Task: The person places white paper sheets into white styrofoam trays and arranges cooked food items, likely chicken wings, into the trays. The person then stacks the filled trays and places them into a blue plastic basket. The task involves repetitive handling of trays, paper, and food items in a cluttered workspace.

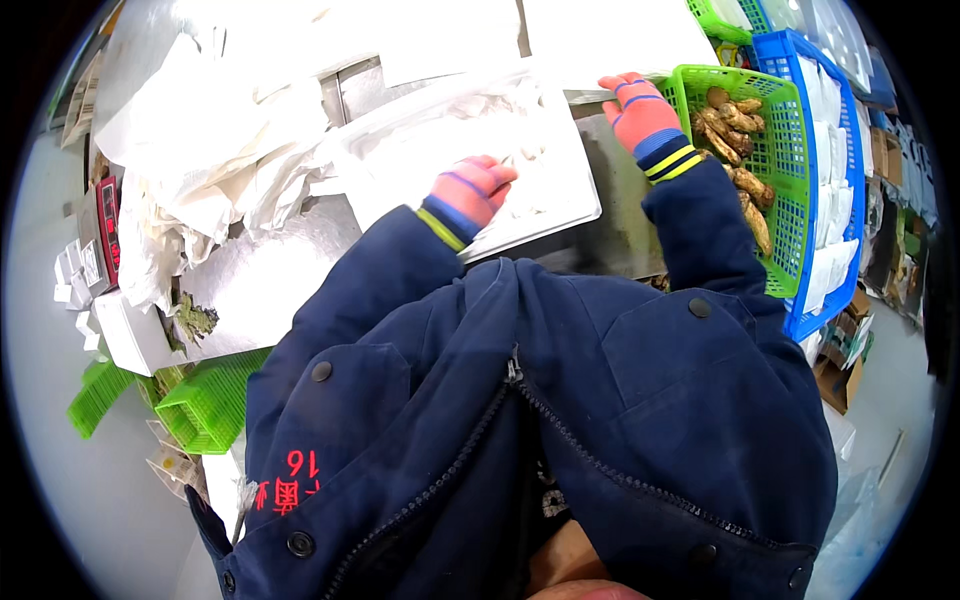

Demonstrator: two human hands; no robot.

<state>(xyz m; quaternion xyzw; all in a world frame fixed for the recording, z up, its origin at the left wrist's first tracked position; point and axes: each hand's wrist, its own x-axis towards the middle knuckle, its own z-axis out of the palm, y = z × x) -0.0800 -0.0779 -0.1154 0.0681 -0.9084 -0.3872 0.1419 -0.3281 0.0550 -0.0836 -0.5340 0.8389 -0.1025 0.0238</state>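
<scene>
My left hand (pixel 474 189), in a pink glove with blue stripes, is over the near part of a white foam tray (pixel 555 231). Its fingers are bent together; whether something small is between them cannot be made out. Crumpled white paper (pixel 495 112) lies in the overexposed tray. My right hand (pixel 637 109), gloved alike, is at the left rim of a green plastic basket (pixel 784 97), with fingers spread toward a white sheet or lid edge. Several brown, thick-stemmed mushrooms (pixel 739 142) lie in the basket.
A blue crate (pixel 806 319) with white packets (pixel 829 195) stands right of the basket. White sheets (pixel 225 150) are heaped at left, near a red-framed scale display (pixel 109 225) and a green fern-like scrap (pixel 196 319). Green stacked baskets (pixel 206 412) stand below the table's left edge.
</scene>
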